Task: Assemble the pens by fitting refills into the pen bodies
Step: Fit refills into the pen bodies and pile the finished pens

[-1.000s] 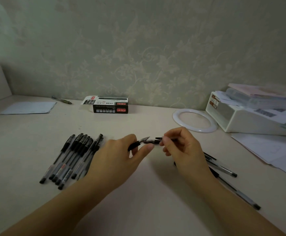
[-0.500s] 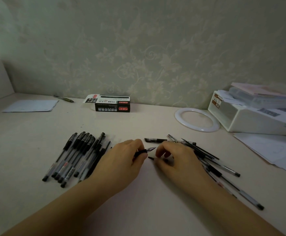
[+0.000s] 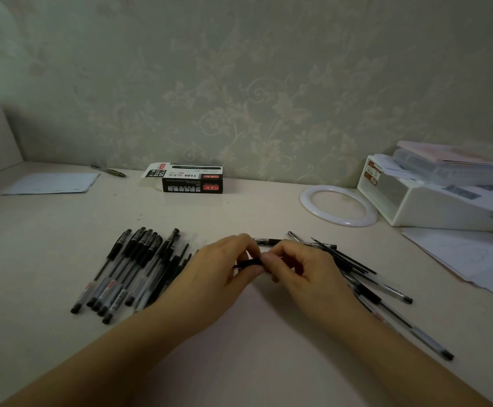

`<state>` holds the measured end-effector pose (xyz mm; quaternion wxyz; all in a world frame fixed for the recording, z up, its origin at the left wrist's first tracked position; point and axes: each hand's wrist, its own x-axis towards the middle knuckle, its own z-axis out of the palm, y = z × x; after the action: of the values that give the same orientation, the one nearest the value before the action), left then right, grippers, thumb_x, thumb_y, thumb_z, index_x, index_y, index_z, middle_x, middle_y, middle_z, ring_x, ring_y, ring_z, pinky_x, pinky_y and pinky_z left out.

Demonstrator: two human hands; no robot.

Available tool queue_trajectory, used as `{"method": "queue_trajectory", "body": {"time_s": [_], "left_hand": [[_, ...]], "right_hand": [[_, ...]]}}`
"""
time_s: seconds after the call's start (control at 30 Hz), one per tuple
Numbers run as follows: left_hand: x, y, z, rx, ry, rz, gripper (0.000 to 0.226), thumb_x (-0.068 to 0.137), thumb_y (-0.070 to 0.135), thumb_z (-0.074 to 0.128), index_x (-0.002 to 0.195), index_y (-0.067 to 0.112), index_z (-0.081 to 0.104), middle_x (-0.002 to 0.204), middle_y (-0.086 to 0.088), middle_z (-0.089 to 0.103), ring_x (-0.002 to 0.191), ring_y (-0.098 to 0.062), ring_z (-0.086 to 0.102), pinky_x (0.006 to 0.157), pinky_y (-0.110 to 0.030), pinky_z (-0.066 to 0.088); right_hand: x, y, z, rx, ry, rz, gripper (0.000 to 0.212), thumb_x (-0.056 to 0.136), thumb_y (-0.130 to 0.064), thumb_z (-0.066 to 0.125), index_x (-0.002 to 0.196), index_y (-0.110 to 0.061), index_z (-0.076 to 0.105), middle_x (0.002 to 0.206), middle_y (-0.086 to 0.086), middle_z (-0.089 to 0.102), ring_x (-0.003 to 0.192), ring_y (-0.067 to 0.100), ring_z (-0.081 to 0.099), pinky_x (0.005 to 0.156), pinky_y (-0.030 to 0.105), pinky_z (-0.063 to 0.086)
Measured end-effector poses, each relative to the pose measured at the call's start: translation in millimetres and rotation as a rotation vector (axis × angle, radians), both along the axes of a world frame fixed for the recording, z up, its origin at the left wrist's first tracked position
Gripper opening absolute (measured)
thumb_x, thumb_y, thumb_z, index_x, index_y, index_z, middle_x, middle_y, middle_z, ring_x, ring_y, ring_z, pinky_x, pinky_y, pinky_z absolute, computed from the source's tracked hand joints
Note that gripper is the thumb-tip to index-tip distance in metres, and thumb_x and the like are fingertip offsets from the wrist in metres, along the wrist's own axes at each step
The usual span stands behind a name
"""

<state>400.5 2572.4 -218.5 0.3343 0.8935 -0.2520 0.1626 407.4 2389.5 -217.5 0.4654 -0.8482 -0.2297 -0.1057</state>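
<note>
— Start close in. What are the hands doing?

— Both meet over the middle of the pale tabletop [image 3: 239, 362]. The left hand [image 3: 219, 277] has its fingers curled, thumb and forefinger pinching a short black pen part [image 3: 246, 263], likely a tip or grip section. The right hand [image 3: 301, 271] pinches the same piece from the other side, fingertips pressed together on it. Whether a refill is already seated inside, I cannot tell; the fingers hide the joint.

— So one pen is mid-assembly. What looks done?

— Just beside the left hand lies a tidy row of black-capped clear-barrelled pens [image 3: 131, 271], side by side, caps pointing away from the person. I judge these to be the finished ones.

— And what is left?

— By the right hand there is a loose scatter of thin black refills and clear pen bodies [image 3: 365, 283], crossing one another. One more clear-bodied pen [image 3: 271, 241] lies just behind the hands. Judging by the two heaps, perhaps half or more is done, with several bodies still to fill.

— Farther back?

— A white ring [image 3: 339, 205], a white plastic box stacked with papers [image 3: 433, 201], loose sheets [image 3: 468, 257], a black and white cardboard pen carton [image 3: 191, 179] near the wall, a flat pale sheet [image 3: 51, 183] and a lone dark pen [image 3: 109, 170].
</note>
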Motion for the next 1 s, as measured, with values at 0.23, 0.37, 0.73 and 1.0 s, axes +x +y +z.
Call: {"method": "queue_trajectory", "body": {"time_s": [0.23, 0.37, 0.73, 1.0], "left_hand": [[-0.4, 2.4, 4.4, -0.042, -0.006, -0.039, 0.007, 0.094, 0.031, 0.056, 0.092, 0.025, 0.060, 0.078, 0.014, 0.060, 0.075, -0.006, 0.056, 0.063, -0.014, 0.043], [0.2, 2.4, 1.5, 0.006, 0.044, -0.015, 0.019, 0.097, 0.038, 0.043, 0.091, 0.031, 0.059, 0.073, 0.011, 0.059, 0.071, -0.008, 0.057, 0.063, -0.029, 0.048], [0.1, 1.2, 0.0, 0.043, 0.029, 0.021, 0.018, 0.097, 0.042, 0.042, 0.092, 0.032, 0.057, 0.069, 0.016, 0.053, 0.068, -0.007, 0.052, 0.058, -0.024, 0.043], [1.0, 2.1, -0.5, 0.025, 0.033, 0.029, 0.019, 0.097, 0.041, 0.043, 0.093, 0.030, 0.058, 0.072, 0.015, 0.056, 0.070, -0.008, 0.054, 0.061, -0.030, 0.046]], "right_hand": [[4.9, -1.5, -2.2, 0.103, 0.050, 0.032, 0.034, 0.089, -0.052, 0.053, 0.064, -0.030, 0.060, 0.060, -0.001, 0.056, 0.058, 0.004, 0.049, 0.058, 0.023, 0.041], [6.8, -2.6, -3.5, 0.083, 0.049, 0.057, 0.019, 0.095, -0.037, 0.058, 0.078, -0.032, 0.066, 0.071, -0.011, 0.065, 0.068, 0.004, 0.059, 0.067, 0.024, 0.049], [6.1, -1.9, -4.1, 0.095, 0.052, -0.013, 0.018, 0.091, -0.044, 0.059, 0.083, -0.030, 0.067, 0.075, -0.011, 0.070, 0.074, 0.006, 0.066, 0.075, 0.033, 0.057], [6.4, -1.3, -4.5, 0.114, 0.041, -0.025, 0.008, 0.089, -0.036, 0.067, 0.097, -0.039, 0.065, 0.094, -0.020, 0.068, 0.080, 0.006, 0.063, 0.068, 0.015, 0.049]]}}
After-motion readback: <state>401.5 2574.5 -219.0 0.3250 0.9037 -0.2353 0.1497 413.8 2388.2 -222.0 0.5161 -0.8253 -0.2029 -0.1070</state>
